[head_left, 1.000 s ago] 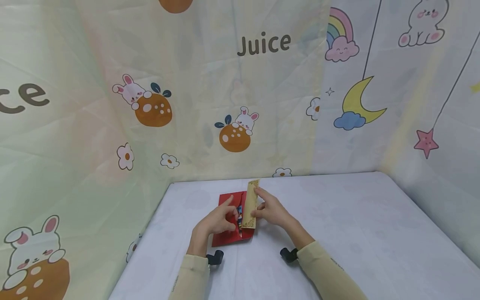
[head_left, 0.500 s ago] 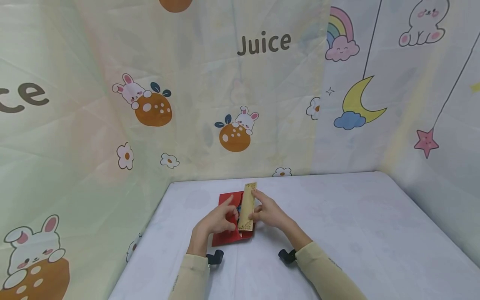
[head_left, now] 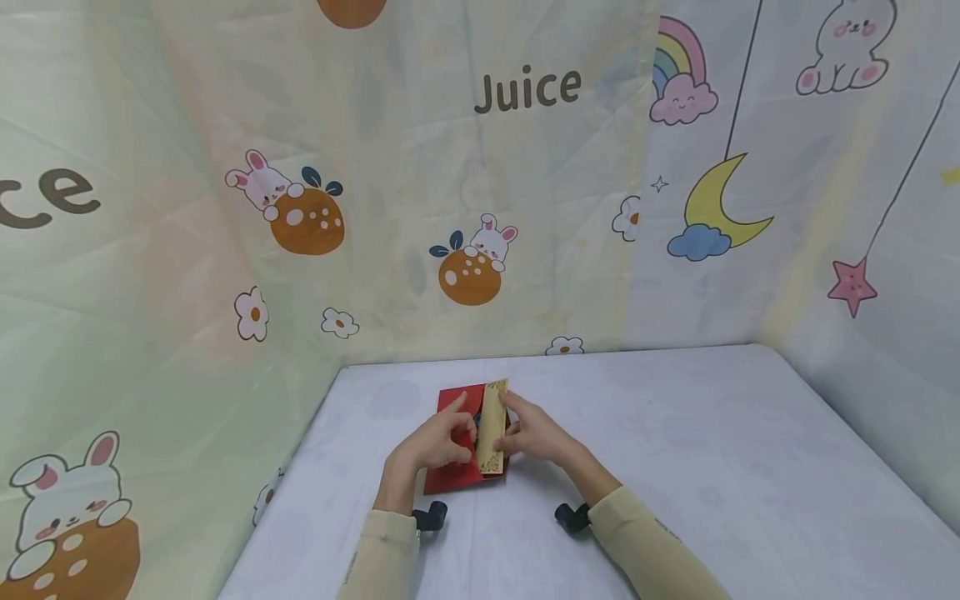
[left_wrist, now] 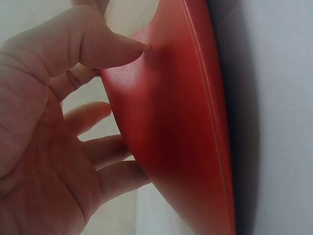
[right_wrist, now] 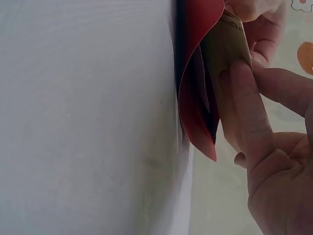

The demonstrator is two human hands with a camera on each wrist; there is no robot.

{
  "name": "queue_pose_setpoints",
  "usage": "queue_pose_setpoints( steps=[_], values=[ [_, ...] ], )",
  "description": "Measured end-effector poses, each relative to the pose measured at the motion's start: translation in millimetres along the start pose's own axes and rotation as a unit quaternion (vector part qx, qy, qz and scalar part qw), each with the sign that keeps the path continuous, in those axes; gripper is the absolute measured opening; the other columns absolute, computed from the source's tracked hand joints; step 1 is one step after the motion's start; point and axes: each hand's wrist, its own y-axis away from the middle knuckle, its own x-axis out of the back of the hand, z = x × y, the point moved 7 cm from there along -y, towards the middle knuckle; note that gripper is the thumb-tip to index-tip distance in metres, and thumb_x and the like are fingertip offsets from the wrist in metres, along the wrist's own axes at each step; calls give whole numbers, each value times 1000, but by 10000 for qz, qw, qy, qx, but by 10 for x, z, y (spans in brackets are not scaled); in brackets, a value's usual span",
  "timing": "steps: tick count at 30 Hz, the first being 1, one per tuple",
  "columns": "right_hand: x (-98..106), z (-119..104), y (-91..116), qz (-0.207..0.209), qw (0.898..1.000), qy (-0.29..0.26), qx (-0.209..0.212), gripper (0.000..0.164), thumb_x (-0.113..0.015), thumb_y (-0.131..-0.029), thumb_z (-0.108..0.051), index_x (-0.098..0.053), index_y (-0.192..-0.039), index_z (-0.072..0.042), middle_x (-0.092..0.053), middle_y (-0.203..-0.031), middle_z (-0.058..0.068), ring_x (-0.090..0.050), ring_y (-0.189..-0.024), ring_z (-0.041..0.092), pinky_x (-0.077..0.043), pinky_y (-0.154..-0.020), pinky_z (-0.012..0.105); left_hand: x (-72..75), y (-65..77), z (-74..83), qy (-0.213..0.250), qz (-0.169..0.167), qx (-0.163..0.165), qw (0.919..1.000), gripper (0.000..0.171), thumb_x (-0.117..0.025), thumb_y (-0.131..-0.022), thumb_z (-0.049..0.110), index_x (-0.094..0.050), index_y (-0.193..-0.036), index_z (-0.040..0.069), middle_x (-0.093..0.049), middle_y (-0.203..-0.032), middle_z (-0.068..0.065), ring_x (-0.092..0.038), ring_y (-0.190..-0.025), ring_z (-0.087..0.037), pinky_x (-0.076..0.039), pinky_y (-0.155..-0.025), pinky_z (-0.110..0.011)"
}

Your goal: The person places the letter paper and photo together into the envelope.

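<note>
A red envelope (head_left: 452, 477) lies on the table with its mouth held apart toward the right. My left hand (head_left: 433, 442) pinches its edge; in the left wrist view the thumb presses the red paper (left_wrist: 171, 122) and other fingers reach behind it. My right hand (head_left: 540, 433) holds a long cream-yellow paper slip (head_left: 492, 429) with patterned ends, upright along the opening. In the right wrist view the slip (right_wrist: 227, 49) stands at the envelope's gap (right_wrist: 198, 93), between fingers and thumb. How deep its lower edge sits is hidden. A bit of blue print shows inside.
A white cloth covers the table (head_left: 675, 450), whose back edge meets a printed curtain (head_left: 390, 275). A black wrist camera mount sits on each wrist, the left one (head_left: 431, 517) and the right one (head_left: 573, 518).
My right hand has brought the paper slip left and toward me, against the envelope's opening, covering more of the blue print. The left hand and the envelope have stayed in place.
</note>
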Motion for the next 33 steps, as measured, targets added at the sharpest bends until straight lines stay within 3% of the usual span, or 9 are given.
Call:
queue_pose_setpoints(
  steps=[3, 9, 12, 19, 33],
  values=[
    [-17, 18, -7, -50, 9999, 73, -60, 99, -83, -86, -7, -24, -165, -5, -37, -165, 18, -71, -86, 16, -62, -77, 33, 0, -3, -2, -33, 13, -43, 10000, 24, -83, -81, 11, -66, -89, 28, -20, -175, -6, -47, -128, -32, -49, -81, -36],
    [-44, 16, -1, -157, 9996, 185, -157, 93, -83, -86, -7, -29, -162, -2, -14, -175, 15, -69, -89, 18, -62, -78, 31, -2, -7, -6, -16, -5, -27, 10000, 25, -83, -81, 12, -66, -88, 29, -20, -175, -7, -48, -127, -33, -49, -79, -35],
    [-56, 13, 5, -187, 9996, 177, -148, 91, -83, -86, -7, -32, -161, 0, -10, -175, 15, -69, -89, 18, -62, -77, 31, -5, -5, -9, 20, -12, 13, 10000, 24, -83, -81, 12, -67, -88, 29, -20, -175, -7, -48, -127, -33, -50, -79, -35],
    [-82, 11, -11, -271, 9994, 192, 45, 88, -83, -87, -6, -33, -159, 3, -13, -175, 15, -66, -80, 15, -61, -72, 30, -1, 1, -5, 20, 9, 46, 10000, 23, -83, -80, 13, -67, -90, 27, -21, -174, -6, -47, -131, -33, -50, -84, -37],
    [-117, 18, -16, -329, 9991, 260, 4, 88, -83, -86, -7, -35, -159, 2, -10, -175, 15, -67, -80, 14, -59, -72, 26, -3, -3, -13, 65, -11, 62, 10000, 23, -83, -80, 12, -68, -92, 26, -21, -174, -7, -46, -134, -34, -52, -88, -39]
  ],
)
